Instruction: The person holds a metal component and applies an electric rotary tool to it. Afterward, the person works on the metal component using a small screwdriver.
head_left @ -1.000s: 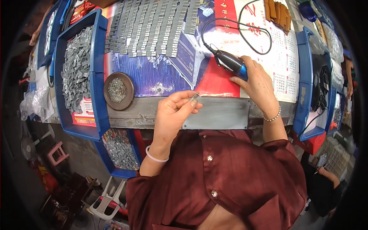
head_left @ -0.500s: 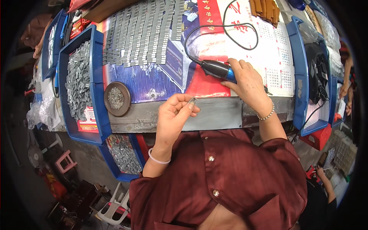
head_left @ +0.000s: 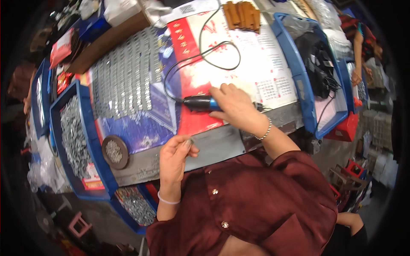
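Blue-black cylindrical power tool (head_left: pixel 200 103) in right hand (head_left: pixel 236 106); left hand (head_left: pixel 174 154) pinches sm. metal piece (head_left: pixel 189 141).

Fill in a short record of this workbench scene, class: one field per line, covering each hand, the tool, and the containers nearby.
Left hand: left hand pinches a small metal piece between its fingers, above the bench edge
Right hand: right hand grips a corded hand tool with a blue and black body
Cord: black cable loops over the printed sheet
Left of bench: blue bin of small grey metal parts
Centre: rows of metal pieces laid flat
Round dish: round dish holding tiny parts
Right: blue tray with black items
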{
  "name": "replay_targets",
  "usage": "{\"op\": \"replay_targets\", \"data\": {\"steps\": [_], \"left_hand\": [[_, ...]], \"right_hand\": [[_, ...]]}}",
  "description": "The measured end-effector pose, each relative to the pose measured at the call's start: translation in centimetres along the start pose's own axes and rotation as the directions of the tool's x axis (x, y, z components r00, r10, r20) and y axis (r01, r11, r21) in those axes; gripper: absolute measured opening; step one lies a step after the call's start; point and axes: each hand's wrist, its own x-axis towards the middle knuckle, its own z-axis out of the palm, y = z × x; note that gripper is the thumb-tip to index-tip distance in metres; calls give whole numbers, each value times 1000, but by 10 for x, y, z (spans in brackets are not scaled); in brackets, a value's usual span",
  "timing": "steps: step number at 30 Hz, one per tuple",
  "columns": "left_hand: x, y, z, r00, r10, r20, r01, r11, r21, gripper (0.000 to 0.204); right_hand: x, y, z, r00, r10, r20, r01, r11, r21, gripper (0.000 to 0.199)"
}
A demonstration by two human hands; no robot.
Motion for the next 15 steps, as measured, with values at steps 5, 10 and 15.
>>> {"op": "replay_targets", "data": {"steps": [5,10,15], "left_hand": [[2,1,6,1000,9,-4,-9,1000,-19,10],[11,-3,8,999,36,-19,-36,999,-18,8],[10,-9,9,998,48,-40,-47,999,9,11]], "right_hand": [[-5,7,-10,1000,18,-5,-17,997,72,53],[-19,26,-37,971,23,-237,37,969,245,50],[-36,64,-49,894,219,-390,-116,956,271,33]]}}
